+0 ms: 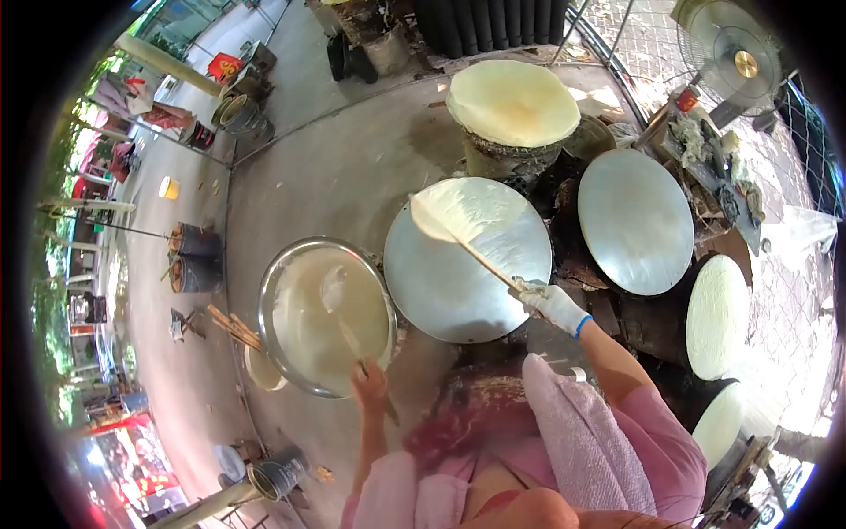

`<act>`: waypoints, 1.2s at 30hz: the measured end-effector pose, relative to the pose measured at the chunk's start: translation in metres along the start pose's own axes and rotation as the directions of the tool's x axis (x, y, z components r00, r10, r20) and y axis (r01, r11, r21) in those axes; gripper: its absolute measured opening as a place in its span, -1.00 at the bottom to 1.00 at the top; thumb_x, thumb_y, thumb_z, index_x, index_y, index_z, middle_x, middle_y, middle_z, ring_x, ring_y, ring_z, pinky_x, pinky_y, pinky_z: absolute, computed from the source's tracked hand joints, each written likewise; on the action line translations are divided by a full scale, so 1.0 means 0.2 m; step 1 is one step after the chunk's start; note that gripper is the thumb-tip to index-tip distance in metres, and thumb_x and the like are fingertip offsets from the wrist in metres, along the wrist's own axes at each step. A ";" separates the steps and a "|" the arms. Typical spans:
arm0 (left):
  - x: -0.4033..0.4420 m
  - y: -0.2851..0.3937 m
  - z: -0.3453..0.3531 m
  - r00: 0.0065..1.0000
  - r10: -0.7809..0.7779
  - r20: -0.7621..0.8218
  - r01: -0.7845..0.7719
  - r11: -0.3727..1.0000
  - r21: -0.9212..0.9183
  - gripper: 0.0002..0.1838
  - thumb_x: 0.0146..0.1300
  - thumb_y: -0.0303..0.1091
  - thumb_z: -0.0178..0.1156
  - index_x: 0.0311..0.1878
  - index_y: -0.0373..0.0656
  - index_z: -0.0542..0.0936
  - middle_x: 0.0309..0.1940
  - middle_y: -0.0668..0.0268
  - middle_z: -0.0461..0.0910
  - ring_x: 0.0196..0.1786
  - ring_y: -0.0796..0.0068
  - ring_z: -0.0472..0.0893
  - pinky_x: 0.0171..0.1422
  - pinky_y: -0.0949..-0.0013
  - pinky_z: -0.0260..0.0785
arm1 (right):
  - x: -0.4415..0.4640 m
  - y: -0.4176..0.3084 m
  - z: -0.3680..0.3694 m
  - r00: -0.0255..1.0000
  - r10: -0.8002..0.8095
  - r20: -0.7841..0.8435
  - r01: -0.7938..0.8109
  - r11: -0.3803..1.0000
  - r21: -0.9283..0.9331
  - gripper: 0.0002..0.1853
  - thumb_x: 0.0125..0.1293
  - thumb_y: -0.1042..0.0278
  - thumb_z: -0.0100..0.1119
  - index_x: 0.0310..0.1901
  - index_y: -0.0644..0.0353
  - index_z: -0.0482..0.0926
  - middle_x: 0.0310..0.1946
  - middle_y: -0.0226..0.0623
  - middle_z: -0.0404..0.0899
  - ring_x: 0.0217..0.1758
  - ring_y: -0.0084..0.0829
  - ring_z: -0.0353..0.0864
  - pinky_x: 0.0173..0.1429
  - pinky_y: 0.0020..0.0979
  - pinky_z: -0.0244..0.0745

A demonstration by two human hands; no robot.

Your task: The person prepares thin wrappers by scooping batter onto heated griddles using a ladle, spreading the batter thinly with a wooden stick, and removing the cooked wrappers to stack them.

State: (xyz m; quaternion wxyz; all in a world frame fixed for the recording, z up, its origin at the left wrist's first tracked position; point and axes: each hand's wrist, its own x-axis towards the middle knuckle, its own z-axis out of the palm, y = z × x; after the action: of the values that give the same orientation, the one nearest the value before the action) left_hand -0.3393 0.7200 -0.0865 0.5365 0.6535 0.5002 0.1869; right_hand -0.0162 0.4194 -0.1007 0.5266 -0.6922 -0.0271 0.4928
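My right hand point(555, 307), in a white glove with a blue cuff, grips the stick of a wooden batter spreader point(434, 219). Its flat blade lies over the upper left of a round metal griddle point(463, 304), where a pale layer of batter point(493, 212) covers the upper part. To the left stands a wide steel bowl point(266, 309) of cream-coloured batter point(295, 326). Bare and closed, my left hand point(368, 386) holds the handle of a ladle point(348, 331) at the bowl's near rim. The ladle's head reaches into or over the batter; its depth I cannot tell.
Beyond the griddle, a large pale flatbread point(514, 101) rests on a round stand. A second griddle point(634, 220) is at right, with pale-topped rounds point(718, 317) below it. A fan point(740, 62) stands upper right. Sticks point(233, 326) lie beside the bowl; buckets point(196, 269) stand farther left.
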 end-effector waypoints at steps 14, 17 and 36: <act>-0.20 -0.07 0.07 0.982 0.176 -0.064 -0.139 0.913 0.383 -0.90 0.29 -0.41 0.15 -0.22 -0.22 0.50 -0.55 0.27 0.43 -0.50 0.43 0.42 -0.41 0.30 0.30 | 0.12 -0.25 -0.30 0.978 -0.097 0.184 0.134 0.970 -0.202 -0.58 0.40 0.30 0.24 0.24 0.22 0.55 0.01 -0.45 0.66 -0.14 -0.72 0.51 -0.12 -0.65 0.42; -0.26 0.13 0.13 0.971 -0.194 -0.140 0.189 0.981 -0.045 -0.87 0.34 -0.36 0.14 -0.22 -0.23 0.50 -0.58 0.37 0.41 -0.52 0.55 0.39 -0.46 0.37 0.27 | 0.39 -0.19 -0.49 0.949 -0.299 0.103 0.310 0.944 -0.117 -0.55 0.42 0.29 0.22 0.29 0.21 0.51 0.06 -0.53 0.64 -0.19 -0.73 0.48 -0.16 -0.64 0.42; -0.38 -0.21 0.08 0.939 -0.176 -0.295 0.250 0.939 0.235 -0.70 0.35 -0.26 0.12 -0.05 -0.33 0.56 -0.45 0.01 0.60 -0.43 0.10 0.56 -0.28 0.09 0.39 | 0.37 -0.35 -0.47 0.884 0.087 0.460 0.102 0.923 -0.372 -0.55 0.38 0.25 0.28 0.25 0.19 0.55 -0.26 -0.59 0.62 -0.38 -0.70 0.41 -0.28 -0.59 0.42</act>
State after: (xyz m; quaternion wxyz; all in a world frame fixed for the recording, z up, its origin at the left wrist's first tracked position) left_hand -0.3783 0.6442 -0.1076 0.3870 0.6301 0.6575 0.1444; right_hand 0.1233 0.4253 -0.0994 0.3598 -0.6425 -0.2523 0.6278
